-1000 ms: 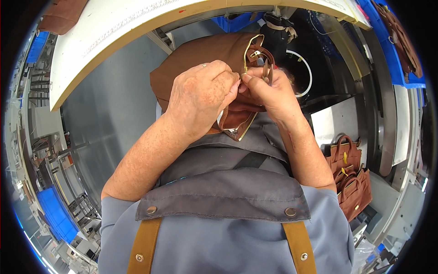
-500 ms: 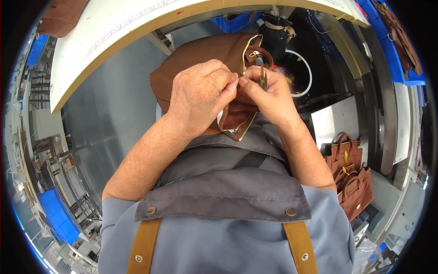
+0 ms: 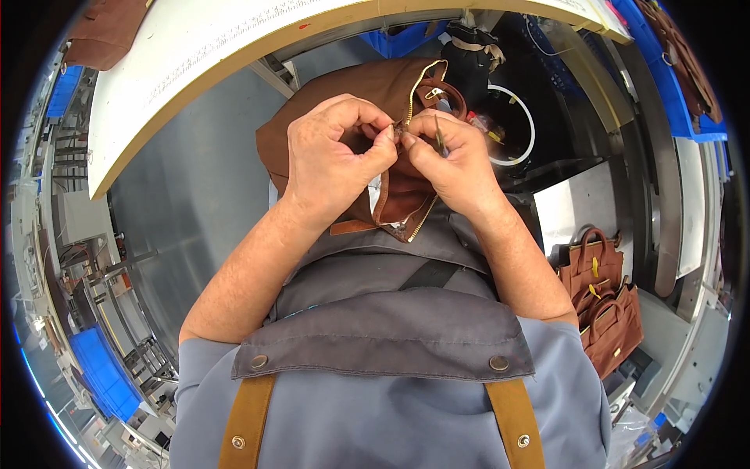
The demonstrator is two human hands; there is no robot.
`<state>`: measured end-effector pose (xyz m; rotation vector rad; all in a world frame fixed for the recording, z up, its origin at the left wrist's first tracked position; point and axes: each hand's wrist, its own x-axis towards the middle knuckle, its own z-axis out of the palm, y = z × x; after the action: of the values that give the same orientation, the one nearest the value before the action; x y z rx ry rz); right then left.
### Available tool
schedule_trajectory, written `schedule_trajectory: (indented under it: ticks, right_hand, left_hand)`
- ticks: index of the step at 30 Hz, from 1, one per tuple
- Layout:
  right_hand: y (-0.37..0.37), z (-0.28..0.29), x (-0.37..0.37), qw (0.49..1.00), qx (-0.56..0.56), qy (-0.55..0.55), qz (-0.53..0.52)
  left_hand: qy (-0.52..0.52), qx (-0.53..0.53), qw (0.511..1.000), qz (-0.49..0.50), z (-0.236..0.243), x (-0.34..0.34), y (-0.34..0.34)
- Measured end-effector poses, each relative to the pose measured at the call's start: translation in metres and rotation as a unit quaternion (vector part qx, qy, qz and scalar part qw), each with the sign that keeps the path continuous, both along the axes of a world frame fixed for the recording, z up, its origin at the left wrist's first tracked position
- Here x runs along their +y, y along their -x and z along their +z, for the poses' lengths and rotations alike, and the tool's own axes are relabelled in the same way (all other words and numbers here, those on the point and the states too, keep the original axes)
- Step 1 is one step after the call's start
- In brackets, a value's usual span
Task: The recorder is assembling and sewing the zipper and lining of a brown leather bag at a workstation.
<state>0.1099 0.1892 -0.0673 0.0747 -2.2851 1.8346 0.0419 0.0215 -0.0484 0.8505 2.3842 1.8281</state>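
Note:
A brown bag (image 3: 336, 84) with a gold-toothed zipper (image 3: 410, 103) lies across my lap, its mouth partly open and showing a reddish-brown inside. Over its near part, my left hand (image 3: 332, 152) is closed in a pinch of thumb and forefinger; what lies between the tips is too small to make out. Close beside it, my right hand (image 3: 457, 164) pinches the bag's edge by the zipper end. A pointed metal tool that looks like thread snips (image 3: 442, 142) sticks up from the right fingers, its handle hidden in the palm. A bag handle (image 3: 461, 103) shows behind the right hand.
A white worktable (image 3: 195, 59) with a ruler scale curves across the far side. More brown bags (image 3: 605, 316) stand low at the right. Blue bins (image 3: 105, 371) sit at both sides, and a white ring (image 3: 531, 117) lies beyond my right hand.
My left hand has shifted slightly up and left, and its fingers now curl more loosely behind the pinch. My right hand has moved a little left, tilting the metal tool.

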Motion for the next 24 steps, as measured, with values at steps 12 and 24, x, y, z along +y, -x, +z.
schedule_trajectory:
  ticks: [12, 24]
  right_hand:
    - [0.003, 0.002, -0.005, 0.999, 0.031, -0.028, -0.027]
    - [0.004, 0.002, 0.002, 0.981, -0.162, 0.104, 0.039]
  left_hand:
    - [0.103, 0.189, 0.976, 0.009, 0.012, 0.002, -0.002]
    - [0.080, 0.147, 0.986, 0.002, 0.009, 0.000, -0.005]
